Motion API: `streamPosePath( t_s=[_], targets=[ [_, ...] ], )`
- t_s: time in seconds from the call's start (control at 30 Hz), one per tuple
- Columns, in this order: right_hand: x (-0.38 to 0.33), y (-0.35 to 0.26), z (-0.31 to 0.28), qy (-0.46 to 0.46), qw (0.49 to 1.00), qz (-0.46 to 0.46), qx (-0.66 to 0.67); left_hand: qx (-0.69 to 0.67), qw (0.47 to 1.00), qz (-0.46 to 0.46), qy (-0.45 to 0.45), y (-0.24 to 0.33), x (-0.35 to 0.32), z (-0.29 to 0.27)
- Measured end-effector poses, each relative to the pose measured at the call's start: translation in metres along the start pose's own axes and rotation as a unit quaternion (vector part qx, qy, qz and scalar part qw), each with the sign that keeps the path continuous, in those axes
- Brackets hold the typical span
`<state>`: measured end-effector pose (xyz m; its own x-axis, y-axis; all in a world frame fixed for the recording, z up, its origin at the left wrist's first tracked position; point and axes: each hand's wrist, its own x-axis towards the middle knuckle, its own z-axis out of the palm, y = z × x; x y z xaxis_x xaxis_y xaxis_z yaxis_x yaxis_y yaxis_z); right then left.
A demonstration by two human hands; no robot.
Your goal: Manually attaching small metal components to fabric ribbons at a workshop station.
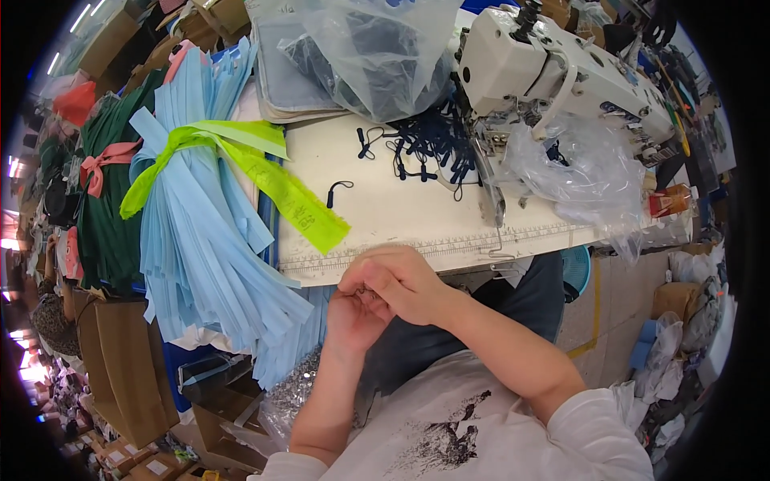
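My left hand (pixel 353 319) and my right hand (pixel 397 280) are pressed together over my lap, just below the front edge of the cream sewing table (pixel 385 216). The right fingers curl over the left palm. Whatever small thing lies between them is hidden. On the table above lie a loose dark zipper pull (pixel 338 191) and a pile of dark zipper pulls (pixel 429 144) beside the white sewing machine (pixel 561 68).
A bundle of light blue fabric strips (pixel 196 232) tied with a lime green band (pixel 265 172) hangs at the left. Green fabric (pixel 108 216) lies beyond it. Clear plastic bags (pixel 377 56) sit at the table's back. Cardboard boxes (pixel 128 369) stand lower left.
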<state>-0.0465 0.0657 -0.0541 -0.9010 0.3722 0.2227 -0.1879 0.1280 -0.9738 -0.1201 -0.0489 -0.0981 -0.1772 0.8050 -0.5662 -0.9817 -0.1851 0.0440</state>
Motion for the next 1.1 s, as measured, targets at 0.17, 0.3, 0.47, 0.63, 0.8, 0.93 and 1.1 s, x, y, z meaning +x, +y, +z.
streamPosePath(
  t_s=[0.17, 0.3, 0.47, 0.63, 0.8, 0.93, 1.1],
  targets=[
    [-0.009, -0.006, 0.011, -0.008, 1.0, -0.006, 0.019, 0.019, 0.999, -0.012, -0.048, 0.005, 0.008, -0.033],
    [-0.019, -0.004, 0.012, 0.055, 0.984, 0.067, 0.159, 0.009, 0.999, -0.019, -0.031, 0.003, 0.003, -0.017],
    [-0.018, -0.037, -0.012, 0.151, 0.944, 0.123, 0.267, 0.018, 1.0, -0.023, 0.01, 0.002, 0.005, -0.004],
    [-0.025, -0.089, -0.05, 0.16, 0.963, 0.054, 0.208, 0.058, 0.997, -0.001, 0.053, 0.008, 0.01, -0.033],
    [-0.049, -0.109, -0.07, 0.225, 0.949, 0.008, 0.22, 0.008, 0.996, -0.083, 0.021, 0.003, -0.005, -0.047],
    [-0.106, -0.079, -0.039, 0.243, 0.906, 0.08, 0.338, 0.128, 0.991, 0.002, 0.035, -0.037, -0.055, 0.019],
    [-0.104, -0.075, -0.011, 0.271, 0.739, 0.282, 0.549, 0.536, 0.689, 0.448, -0.191, -0.092, -0.054, 0.068]
  ],
)
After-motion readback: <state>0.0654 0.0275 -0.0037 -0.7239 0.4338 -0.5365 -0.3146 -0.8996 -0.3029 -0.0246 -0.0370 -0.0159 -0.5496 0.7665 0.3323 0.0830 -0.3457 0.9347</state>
